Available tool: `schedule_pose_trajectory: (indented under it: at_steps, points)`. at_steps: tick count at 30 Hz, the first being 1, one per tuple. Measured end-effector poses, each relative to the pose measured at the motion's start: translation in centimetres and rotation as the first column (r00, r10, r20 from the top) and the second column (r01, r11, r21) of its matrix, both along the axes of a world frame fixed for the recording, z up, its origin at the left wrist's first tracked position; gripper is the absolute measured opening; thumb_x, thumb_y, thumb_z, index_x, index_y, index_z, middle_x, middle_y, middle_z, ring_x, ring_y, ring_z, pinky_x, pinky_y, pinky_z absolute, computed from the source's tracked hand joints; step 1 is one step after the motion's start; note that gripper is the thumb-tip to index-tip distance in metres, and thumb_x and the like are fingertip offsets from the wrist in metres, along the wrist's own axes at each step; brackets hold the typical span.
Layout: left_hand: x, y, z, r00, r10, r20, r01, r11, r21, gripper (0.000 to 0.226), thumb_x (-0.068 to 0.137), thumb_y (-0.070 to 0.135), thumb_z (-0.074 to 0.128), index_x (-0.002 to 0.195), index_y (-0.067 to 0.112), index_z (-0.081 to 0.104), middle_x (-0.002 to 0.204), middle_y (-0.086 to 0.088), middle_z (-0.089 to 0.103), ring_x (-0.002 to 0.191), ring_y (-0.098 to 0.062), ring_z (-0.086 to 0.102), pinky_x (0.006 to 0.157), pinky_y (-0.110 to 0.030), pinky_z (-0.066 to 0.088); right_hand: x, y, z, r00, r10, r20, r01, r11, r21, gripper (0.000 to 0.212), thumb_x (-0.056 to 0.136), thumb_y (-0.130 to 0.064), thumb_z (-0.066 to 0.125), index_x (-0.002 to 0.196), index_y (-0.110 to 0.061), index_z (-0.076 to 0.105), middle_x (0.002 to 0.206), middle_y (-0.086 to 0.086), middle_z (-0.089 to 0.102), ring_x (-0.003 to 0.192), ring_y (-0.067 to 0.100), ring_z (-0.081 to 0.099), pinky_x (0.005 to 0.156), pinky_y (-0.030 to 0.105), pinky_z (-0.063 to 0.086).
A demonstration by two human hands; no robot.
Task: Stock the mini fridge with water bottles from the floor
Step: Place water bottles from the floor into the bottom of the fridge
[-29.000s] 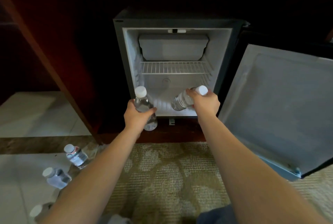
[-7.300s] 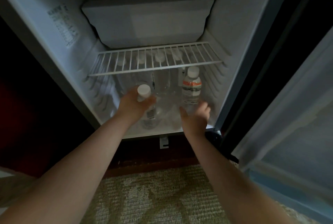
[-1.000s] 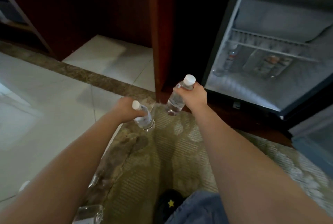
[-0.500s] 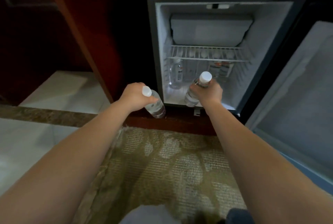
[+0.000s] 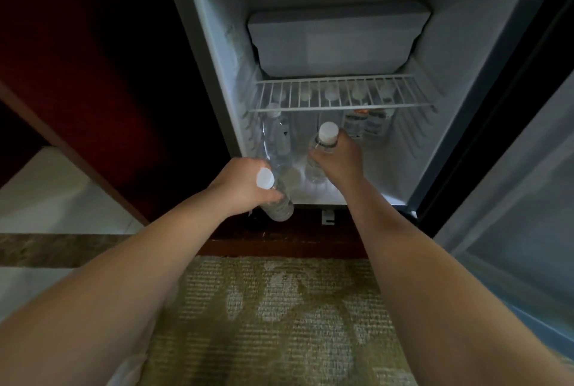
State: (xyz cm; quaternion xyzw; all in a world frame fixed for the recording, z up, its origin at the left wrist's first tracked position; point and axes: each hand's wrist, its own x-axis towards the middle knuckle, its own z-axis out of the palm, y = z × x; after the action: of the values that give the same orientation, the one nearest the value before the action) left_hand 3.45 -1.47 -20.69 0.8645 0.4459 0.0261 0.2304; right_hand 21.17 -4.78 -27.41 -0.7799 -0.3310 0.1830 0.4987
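The open mini fridge (image 5: 214, 53) fills the upper middle. My left hand (image 5: 240, 185) grips a clear water bottle (image 5: 278, 205) with a white cap, held at the fridge's front lip on the left. My right hand (image 5: 340, 159) holds a second white-capped bottle (image 5: 315, 168) upright just inside the lower compartment. Several bottles (image 5: 362, 126) stand at the back under the wire shelf (image 5: 338, 93), and another one (image 5: 276, 137) stands at the left side.
The fridge door (image 5: 525, 186) hangs open on the right. A dark wooden cabinet panel (image 5: 102, 84) flanks the fridge on the left. A patterned rug (image 5: 279, 323) lies under my arms, with pale floor tiles (image 5: 46, 196) to the left.
Both hands have moved forward with their bottles. The right bottle has gone from the fridge's front edge into the lower compartment, and the left bottle has reached the front lip. The view is closer.
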Motion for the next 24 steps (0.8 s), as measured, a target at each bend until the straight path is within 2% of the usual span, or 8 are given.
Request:
schedule_pose_trajectory:
  at_steps: [5,8,11,17,20,22,24]
  points:
    - [1.1,1.8,-0.6,0.999,-0.039,-0.002,0.039,0.999,-0.008,0.052,0.075,0.036,0.076,0.119,0.015,0.059,0.113,0.0,0.056,0.104,-0.018,0.055,0.082,-0.027,0.046,1.1,2.7,-1.3,1.0,0.024,0.007,-0.024,1.0,0.004,0.047,0.078,-0.019,0.077,0.119,-0.011,0.055,0.113,0.006,0.063,0.105,0.023,0.059,0.079,0.026,0.04]
    - [1.8,3.0,-0.7,0.998,-0.061,0.004,0.061,0.998,0.002,0.052,0.075,0.038,0.076,0.119,0.016,0.059,0.116,0.0,0.056,0.098,-0.014,0.051,0.079,-0.024,0.042,1.5,4.1,-2.5,0.999,0.001,0.051,0.0,1.0,-0.005,0.05,0.079,-0.025,0.077,0.12,-0.007,0.055,0.114,0.011,0.064,0.106,0.026,0.06,0.079,0.026,0.04]
    - [2.3,3.7,-0.7,0.997,-0.075,0.023,0.075,0.997,-0.007,0.049,0.074,0.035,0.077,0.116,0.014,0.061,0.113,0.001,0.056,0.094,-0.01,0.049,0.077,-0.023,0.041,1.8,5.6,-2.9,0.998,-0.024,0.066,0.026,0.999,-0.038,0.052,0.079,-0.033,0.075,0.123,-0.012,0.054,0.115,0.008,0.065,0.104,0.025,0.062,0.078,0.027,0.044]
    - [2.6,4.9,-0.6,0.998,-0.066,0.01,0.065,0.998,0.02,0.048,0.071,0.036,0.079,0.109,0.011,0.064,0.111,-0.003,0.062,0.101,-0.018,0.058,0.087,-0.032,0.05,2.7,8.6,-3.7,0.997,0.009,0.081,-0.005,0.999,-0.05,0.044,0.08,-0.036,0.073,0.117,-0.018,0.057,0.112,0.002,0.066,0.099,0.021,0.064,0.084,0.034,0.053]
    - [2.5,5.2,-0.5,0.998,-0.057,0.0,0.057,0.998,0.033,0.052,0.07,0.038,0.079,0.112,0.011,0.063,0.111,-0.003,0.06,0.102,-0.018,0.057,0.088,-0.032,0.049,3.3,9.5,-4.0,0.998,0.033,0.046,-0.032,0.999,-0.016,0.047,0.079,-0.031,0.074,0.119,-0.017,0.054,0.12,0.005,0.058,0.101,0.019,0.062,0.091,0.038,0.053]
    - [2.2,5.4,-0.4,0.999,-0.048,0.0,0.048,0.998,0.029,0.052,0.07,0.039,0.08,0.111,0.012,0.063,0.109,0.0,0.059,0.098,-0.015,0.056,0.085,-0.031,0.049,3.5,9.9,-4.3,0.998,0.044,0.038,-0.044,0.999,0.005,0.048,0.078,-0.031,0.075,0.119,-0.017,0.054,0.125,0.007,0.053,0.1,0.017,0.061,0.09,0.034,0.052]
    - [2.1,5.5,-0.4,0.999,-0.043,0.007,0.043,0.999,0.02,0.051,0.07,0.038,0.08,0.111,0.013,0.063,0.103,0.004,0.055,0.093,-0.011,0.052,0.076,-0.025,0.046,3.4,10.1,-4.5,0.999,0.027,0.031,-0.028,1.0,0.009,0.047,0.077,-0.032,0.076,0.117,-0.018,0.054,0.126,0.008,0.052,0.098,0.016,0.061,0.087,0.031,0.052]
